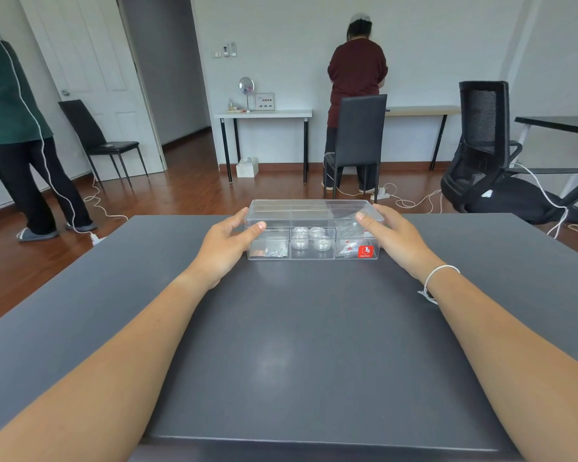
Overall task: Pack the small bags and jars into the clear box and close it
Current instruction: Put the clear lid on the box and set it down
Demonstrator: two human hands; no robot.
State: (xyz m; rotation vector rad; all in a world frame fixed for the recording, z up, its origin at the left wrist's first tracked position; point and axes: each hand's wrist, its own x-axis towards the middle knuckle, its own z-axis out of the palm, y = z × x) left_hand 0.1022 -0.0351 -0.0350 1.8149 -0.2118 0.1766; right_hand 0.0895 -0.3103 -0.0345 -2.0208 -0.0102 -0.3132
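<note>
Both hands grip clear box [312, 228] ends — left hand [226, 243] | right hand [392, 238]

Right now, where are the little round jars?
In the head view, the small jars sit in the middle compartment of the clear box at the far centre of the grey table, between the left hand and right hand.

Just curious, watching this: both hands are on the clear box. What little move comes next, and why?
Probably pressing the lid down, then letting go. The jars and small bags already sit inside the clear box, the lid looks on, and the left hand and right hand grip its ends.
</note>
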